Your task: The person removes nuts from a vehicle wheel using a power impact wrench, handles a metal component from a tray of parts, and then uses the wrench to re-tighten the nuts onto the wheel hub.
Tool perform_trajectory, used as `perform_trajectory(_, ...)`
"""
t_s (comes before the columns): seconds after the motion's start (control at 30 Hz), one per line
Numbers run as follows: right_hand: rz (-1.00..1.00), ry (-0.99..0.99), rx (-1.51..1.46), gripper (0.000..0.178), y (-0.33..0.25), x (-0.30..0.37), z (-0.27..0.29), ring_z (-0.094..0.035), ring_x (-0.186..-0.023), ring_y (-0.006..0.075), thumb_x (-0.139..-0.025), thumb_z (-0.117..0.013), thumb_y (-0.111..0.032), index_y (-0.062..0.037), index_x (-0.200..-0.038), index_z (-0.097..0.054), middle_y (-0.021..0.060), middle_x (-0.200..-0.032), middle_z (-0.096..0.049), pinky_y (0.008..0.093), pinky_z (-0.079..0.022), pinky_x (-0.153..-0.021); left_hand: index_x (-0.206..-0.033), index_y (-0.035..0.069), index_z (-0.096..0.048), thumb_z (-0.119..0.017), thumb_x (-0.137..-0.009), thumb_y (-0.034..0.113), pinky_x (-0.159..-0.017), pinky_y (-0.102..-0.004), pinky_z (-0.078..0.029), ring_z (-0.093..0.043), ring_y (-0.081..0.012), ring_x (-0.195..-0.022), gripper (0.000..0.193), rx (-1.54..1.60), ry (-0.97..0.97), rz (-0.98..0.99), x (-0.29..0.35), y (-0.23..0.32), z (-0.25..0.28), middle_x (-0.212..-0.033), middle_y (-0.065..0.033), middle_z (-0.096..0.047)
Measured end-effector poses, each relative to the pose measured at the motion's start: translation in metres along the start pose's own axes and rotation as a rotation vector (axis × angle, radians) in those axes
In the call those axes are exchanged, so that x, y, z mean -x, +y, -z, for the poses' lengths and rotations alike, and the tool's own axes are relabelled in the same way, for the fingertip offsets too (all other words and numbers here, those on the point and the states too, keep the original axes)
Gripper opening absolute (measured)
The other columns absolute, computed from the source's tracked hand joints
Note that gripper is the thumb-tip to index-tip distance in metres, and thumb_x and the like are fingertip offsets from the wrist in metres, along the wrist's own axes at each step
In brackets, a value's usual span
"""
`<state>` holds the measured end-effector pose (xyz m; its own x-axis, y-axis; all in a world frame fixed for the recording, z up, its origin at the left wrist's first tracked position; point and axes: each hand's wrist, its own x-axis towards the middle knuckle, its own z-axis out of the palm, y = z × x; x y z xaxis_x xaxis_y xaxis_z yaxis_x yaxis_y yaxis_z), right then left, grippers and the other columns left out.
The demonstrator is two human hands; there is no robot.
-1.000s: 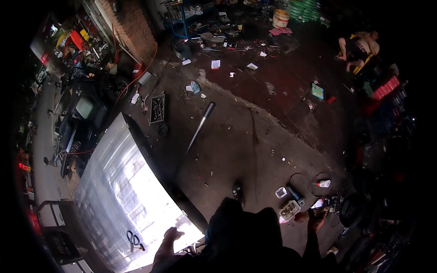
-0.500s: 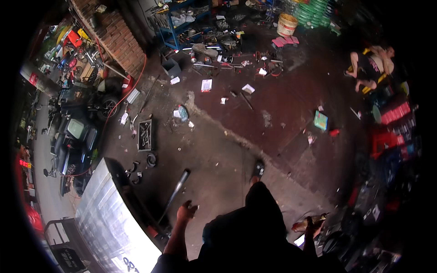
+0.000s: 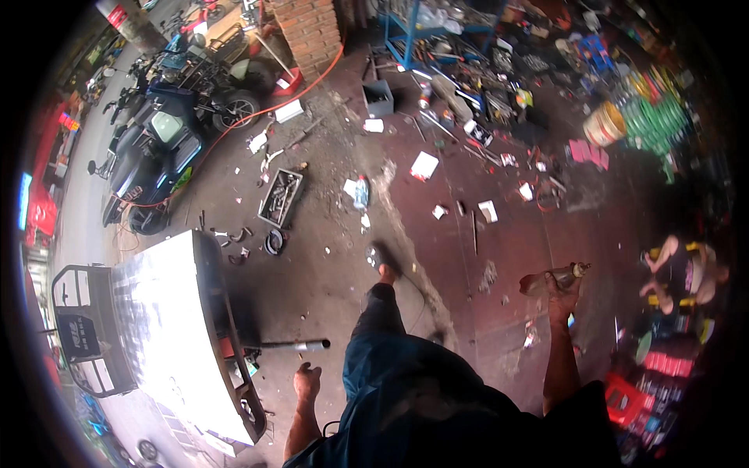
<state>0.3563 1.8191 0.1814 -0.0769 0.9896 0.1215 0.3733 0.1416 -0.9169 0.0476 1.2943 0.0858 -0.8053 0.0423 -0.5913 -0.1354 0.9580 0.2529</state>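
My right hand [image 3: 563, 298] is wrapped round the narrow end of a bottle [image 3: 534, 285] with a brownish, see-through body and a brass-coloured top. The bottle lies sideways in the grip, above the dark red floor. Lower left, my left hand [image 3: 307, 381] hangs with its fingers curled. A tiny pale thing, too small to name, shows by its fingertips. Just beyond that hand, a metal tube [image 3: 292, 344] sticks out from beside a shiny vehicle panel [image 3: 168, 312]. One of my feet [image 3: 381, 257] is stretched forward on the floor.
A tray of metal parts [image 3: 281, 197], a clear bottle [image 3: 361, 193] and scattered paper [image 3: 424, 165] lie ahead. A grey bin [image 3: 378, 99] stands farther off. Scooters [image 3: 160, 140] are at the left. A seated person [image 3: 679, 273] is at the right, near red cases [image 3: 624, 399].
The view has turned, and the scene has shifted. My right hand has risen outward with the bottle, now in plainer sight. My left hand is lower in the picture, and my leg has moved forward.
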Motion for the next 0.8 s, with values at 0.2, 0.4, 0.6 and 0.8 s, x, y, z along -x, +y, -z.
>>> perform_trajectory(0.2, -0.004, -0.060, -0.123, 0.065, -0.021, -0.076, -0.122, -0.050, -0.099, 0.0147, -0.075, -0.068, 0.004, -0.0009, -0.131, -0.035, 0.0068, -0.113, -0.048, 0.0260, -0.045, -0.085, -0.106, -0.008, -0.061, -0.068, -0.071, 0.019, -0.081, -0.0315, -0.047, -0.063, -0.0233, -0.089, 0.045, 0.430, 0.021, 0.180, -0.080, 0.046, 0.051, -0.096, -0.0187, -0.066)
perform_trajectory(0.4, -0.060, -0.193, -0.291, 0.064, -0.055, -0.165, -0.242, -0.053, -0.095, 0.0150, -0.075, -0.068, 0.005, -0.0007, -0.130, -0.036, 0.0076, -0.110, -0.052, 0.0262, -0.045, -0.085, -0.107, -0.009, -0.059, -0.063, -0.075, 0.016, -0.080, -0.0310, -0.047, -0.062, -0.0233, -0.090, 0.041, 0.549, 0.118, 0.020, -0.186, 0.180, 0.128, -0.097, -0.0195, -0.066)
perform_trajectory(0.6, 0.016, -0.336, -0.219, 0.063, -0.134, -0.268, -0.388, -0.055, -0.091, 0.0153, -0.071, -0.072, 0.003, 0.0017, -0.125, -0.039, 0.0096, -0.109, -0.054, 0.0257, -0.046, -0.080, -0.103, -0.010, -0.059, -0.064, -0.073, 0.016, -0.082, -0.0324, -0.048, -0.063, -0.0268, -0.091, 0.040, 0.629, 0.197, -0.045, -0.257, 0.253, 0.112, -0.097, -0.0218, -0.065)
perform_trajectory(0.8, 0.018, -0.596, -0.413, 0.059, -0.201, -0.385, -0.552, -0.056, -0.086, 0.0134, -0.071, -0.072, 0.002, -0.0030, -0.121, -0.042, 0.0055, -0.099, -0.057, 0.0255, -0.048, -0.073, -0.096, -0.011, -0.061, -0.071, -0.067, 0.012, -0.063, -0.0337, -0.050, -0.062, -0.0247, -0.070, 0.039, 0.795, 0.081, 0.339, -0.249, 0.331, 0.062, -0.084, -0.0187, -0.065)
